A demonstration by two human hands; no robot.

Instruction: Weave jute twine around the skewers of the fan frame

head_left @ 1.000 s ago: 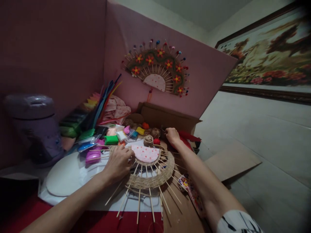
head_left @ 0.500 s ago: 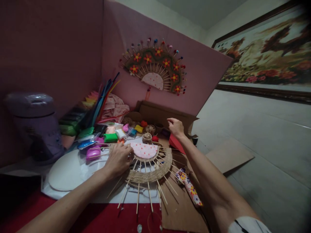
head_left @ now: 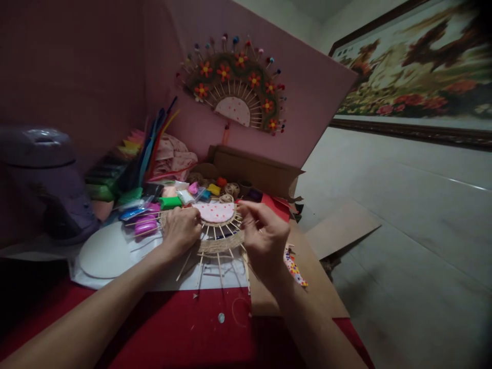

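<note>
A half-round fan of thin wooden sticks lies in front of me, with woven twine (head_left: 217, 246) banding the sticks. At its middle is a white half-disc with red dots (head_left: 215, 212). My left hand (head_left: 181, 225) is closed around the fan's left side, fingers wrapped over the band and sticks. My right hand (head_left: 265, 233) is held at the fan's right side, thumb and forefinger pinched together. Whatever that pinch holds is too fine to make out. The right end of the band is hidden behind this hand. A ball of twine (head_left: 231, 190) sits just beyond the fan.
Bags of coloured clay (head_left: 170, 202) and pipe cleaners (head_left: 154, 138) lie at the back left, near a purple container (head_left: 44, 184). A white disc (head_left: 104, 251) is at left. Cardboard (head_left: 307, 271) and a flowered strip (head_left: 294, 269) lie at right. A finished fan (head_left: 234, 92) hangs behind.
My right hand has come down and toward me, from beyond the fan to its right side. My left hand keeps its grip on the fan. The view has shifted slightly.
</note>
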